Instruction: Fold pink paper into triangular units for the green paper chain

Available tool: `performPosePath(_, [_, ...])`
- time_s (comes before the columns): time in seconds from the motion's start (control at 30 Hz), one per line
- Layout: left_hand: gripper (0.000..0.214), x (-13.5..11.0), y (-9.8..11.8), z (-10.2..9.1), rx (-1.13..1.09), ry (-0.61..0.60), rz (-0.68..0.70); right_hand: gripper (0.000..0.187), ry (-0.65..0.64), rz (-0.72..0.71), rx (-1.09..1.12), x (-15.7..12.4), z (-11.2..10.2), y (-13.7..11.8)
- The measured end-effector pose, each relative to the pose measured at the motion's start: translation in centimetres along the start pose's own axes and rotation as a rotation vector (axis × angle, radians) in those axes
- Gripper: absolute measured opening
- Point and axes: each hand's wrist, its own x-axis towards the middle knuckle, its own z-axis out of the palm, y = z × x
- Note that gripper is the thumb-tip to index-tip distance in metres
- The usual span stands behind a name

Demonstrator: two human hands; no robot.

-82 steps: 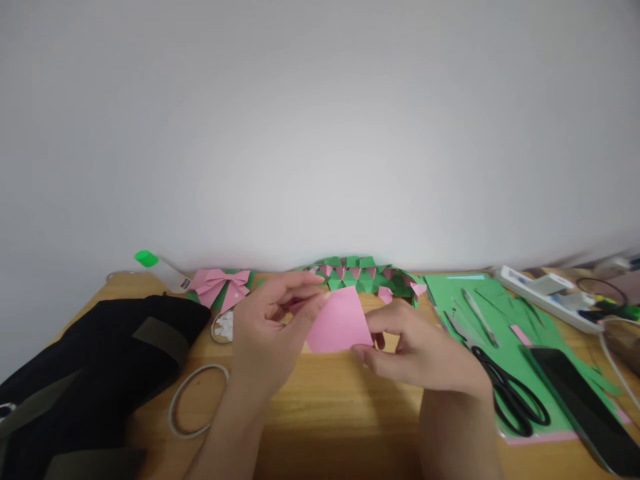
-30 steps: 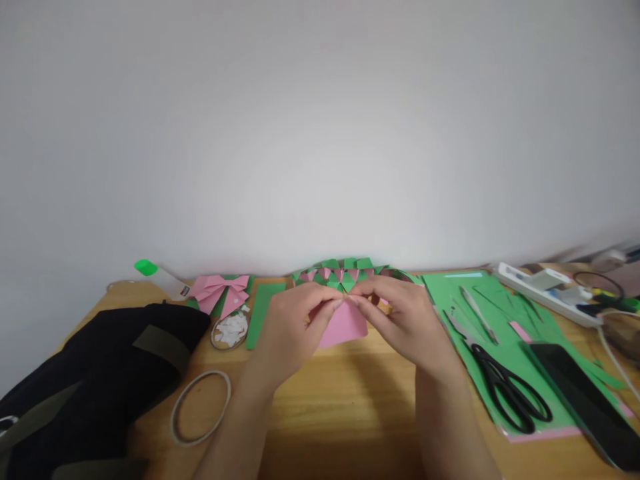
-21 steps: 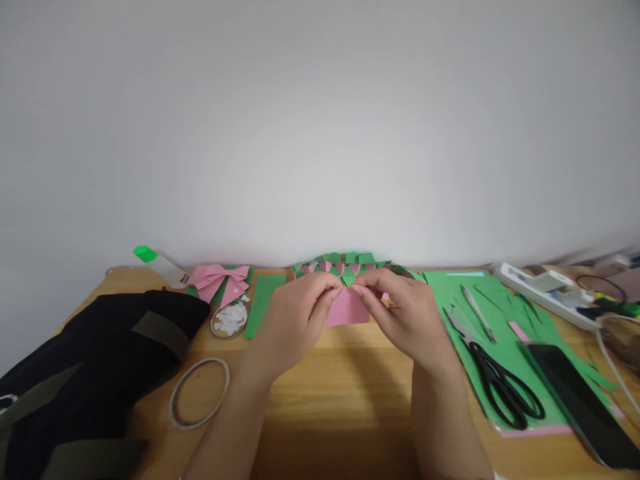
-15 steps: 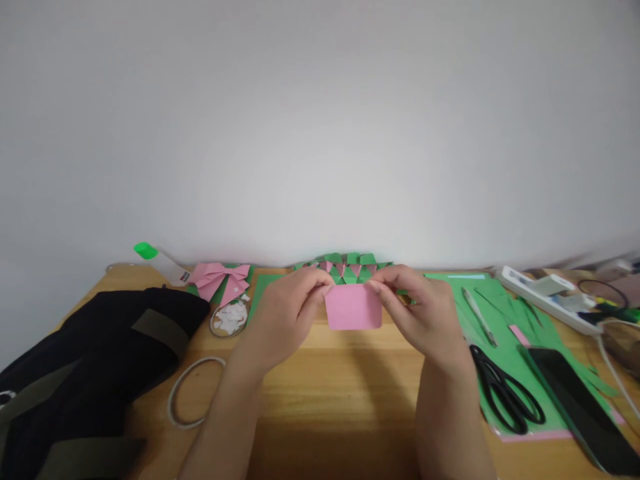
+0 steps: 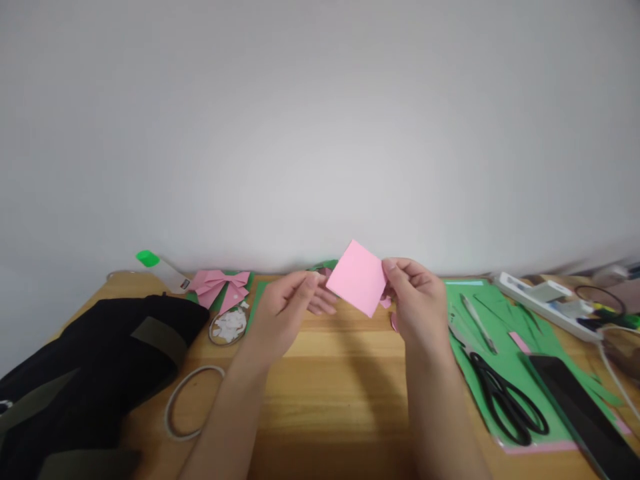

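Observation:
My right hand pinches a small pink paper square by its right edge and holds it up, tilted like a diamond, above the wooden table. My left hand hovers just left of the paper, fingers loosely curled and apart, its fingertips close to the lower left edge without gripping it. Behind the paper, a green and pink folded paper piece is mostly hidden.
A black bag fills the left. Near it lie a ring, a small dish of white scraps, a pink paper bow and a green-capped glue bottle. Right: green sheets, scissors, a phone, a power strip.
Both hands were pinching the pink paper low over the table. Now the left hand has let go, and the right hand has lifted and turned the paper into a diamond.

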Motion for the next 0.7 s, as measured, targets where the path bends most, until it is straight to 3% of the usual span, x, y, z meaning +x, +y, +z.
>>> performPosePath(0.17, [0.01, -0.1, 0.1, 0.1, -0.106, -0.018, -0.018, 0.031, 0.065, -0.017, 0.055, 0.3, 0.4, 0.7])
performPosePath(0.33, [0.004, -0.1, 0.3, 0.4, -0.102, -0.006, -0.005, 0.03, 0.061, -0.019, 0.072, -0.1, 0.6, 0.3])
performPosePath(0.57, [0.003, -0.1, -0.1, 0.3, -0.099, -0.015, 0.019, 0.027, 0.022, -0.031, 0.09, -0.4, 0.7, 0.3])
performPosePath(0.7, [0.016, -0.1, -0.2, 0.8, -0.142, 0.048, 0.029, 0.023, -0.058, -0.046, 0.074, -0.9, 0.8, 0.0])
